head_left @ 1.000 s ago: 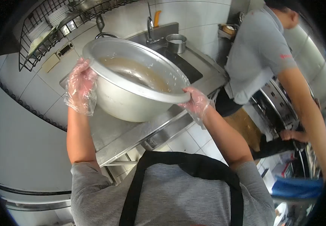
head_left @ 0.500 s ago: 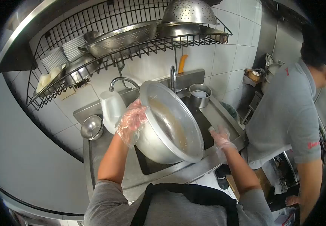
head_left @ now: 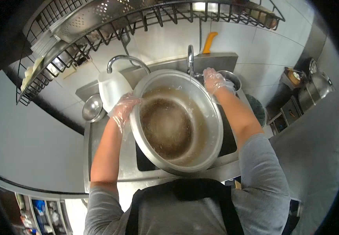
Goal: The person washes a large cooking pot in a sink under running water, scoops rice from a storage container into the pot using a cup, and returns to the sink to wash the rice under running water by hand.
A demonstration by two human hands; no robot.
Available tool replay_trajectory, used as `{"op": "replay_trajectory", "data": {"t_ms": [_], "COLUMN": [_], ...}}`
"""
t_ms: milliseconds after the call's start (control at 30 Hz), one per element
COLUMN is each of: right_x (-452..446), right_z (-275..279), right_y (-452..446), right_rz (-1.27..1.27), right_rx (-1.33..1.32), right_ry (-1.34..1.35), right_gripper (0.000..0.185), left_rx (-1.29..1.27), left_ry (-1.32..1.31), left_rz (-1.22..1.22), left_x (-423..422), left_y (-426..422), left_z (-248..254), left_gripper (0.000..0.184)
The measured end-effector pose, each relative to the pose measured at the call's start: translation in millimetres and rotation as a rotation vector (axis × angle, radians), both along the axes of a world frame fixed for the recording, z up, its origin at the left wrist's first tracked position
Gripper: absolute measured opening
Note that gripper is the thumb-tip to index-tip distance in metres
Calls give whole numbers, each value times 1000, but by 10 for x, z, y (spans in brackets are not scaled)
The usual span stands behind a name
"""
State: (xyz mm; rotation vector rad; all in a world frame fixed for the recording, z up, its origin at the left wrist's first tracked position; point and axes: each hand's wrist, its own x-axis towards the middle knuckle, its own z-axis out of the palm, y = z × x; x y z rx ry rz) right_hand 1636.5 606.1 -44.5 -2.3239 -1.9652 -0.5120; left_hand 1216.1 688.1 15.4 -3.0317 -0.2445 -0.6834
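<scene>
A large metal basin (head_left: 177, 121) rests over the sink, with cloudy brownish liquid in its bottom. My left hand (head_left: 125, 107), in a clear plastic glove, grips the basin's left rim. My right hand (head_left: 215, 81), also gloved, is beside the faucet (head_left: 190, 60), past the basin's upper right rim; its fingers are closed near the faucet's handle, and whatever they touch is hidden. A thin stream seems to run down from the faucet into the basin.
A second curved faucet (head_left: 127, 58), a white container (head_left: 112, 88) and a metal bowl (head_left: 93, 107) stand left. A metal pot (head_left: 232, 78) is behind my right hand. A wire rack (head_left: 157, 15) with colanders and plates hangs above. A person's grey sleeve or clothing (head_left: 314, 149) is right.
The basin has come down from a tilted position to nearly level over the sink. My right hand has left its rim and moved to the faucet. The other person has shifted closer at right.
</scene>
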Motion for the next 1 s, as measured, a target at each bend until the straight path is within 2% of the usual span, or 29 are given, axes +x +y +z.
{"op": "replay_trajectory", "data": {"t_ms": [67,133,167,233,267,333,400,433,467,533,567,633,667,700,800,833,867,900,967,1000], "right_x": [15,12,62,122,144,174,112,67,36,23,18,-105,-182,-232,-581,-521,-548,-644,-797,-837], "right_z": [86,38,-4,-77,-132,-181,-196,-204,-241,-436,-536,-431,-360,-284,-268,-857,-1294,-1698,-2478,-2782], "right_y": [86,81,125,195,222,244,183,146,90,-18,-62,-113,-156,-228,-289,-66,10,0,-12,8], "right_rz": [-58,-30,-16,7,13,15,-33,-72,-113,2,61,46,42,123,-195,-253,-310,-305,-160,-85], "right_rx": [-160,-160,-170,-183,-183,-178,-121,-116,-112,-285,-370,-293,-259,-139,188,333,371,327,186,150], "right_ry": [152,68,57,50,57,70,163,222,282,-88,-273,-183,-138,-201,861,1491,1796,1879,1737,1634], "right_gripper": [36,35,35,34,33,32,24,24,24,25,26,27,27,27,27,28,28,28,28,29], "left_rx": [-49,-542,-698,-623,-393,-557,-1338,-1536,-1564,-1618,-1570,-1473,-1432,-1390,-1388,-1423,-1458,-1463,-1464,-1425], "left_ry": [27,-10,-54,-40,27,19,-156,-259,-264,-277,-277,-282,-329,-373,-446,-473,-502,-531,-586,-611], "left_rz": [240,290,238,143,99,192,473,456,449,430,394,319,389,457,650,670,692,673,635,692], "left_x": [28,136,175,381,553,854,1075,1117,1132,1198,1144,971,938,896,868,911,935,926,897,920], "left_y": [-120,-158,-193,-353,-426,-643,-797,-730,-753,-919,-822,-514,-554,-623,-615,-644,-665,-669,-669,-766], "left_z": [-68,35,146,461,584,779,871,743,707,775,630,230,191,150,12,8,-9,-70,-173,-95], "left_gripper": [39,33,33,31,31,29,25,25,27,31,33,36,47,60,84,80,76,70,59,55]}}
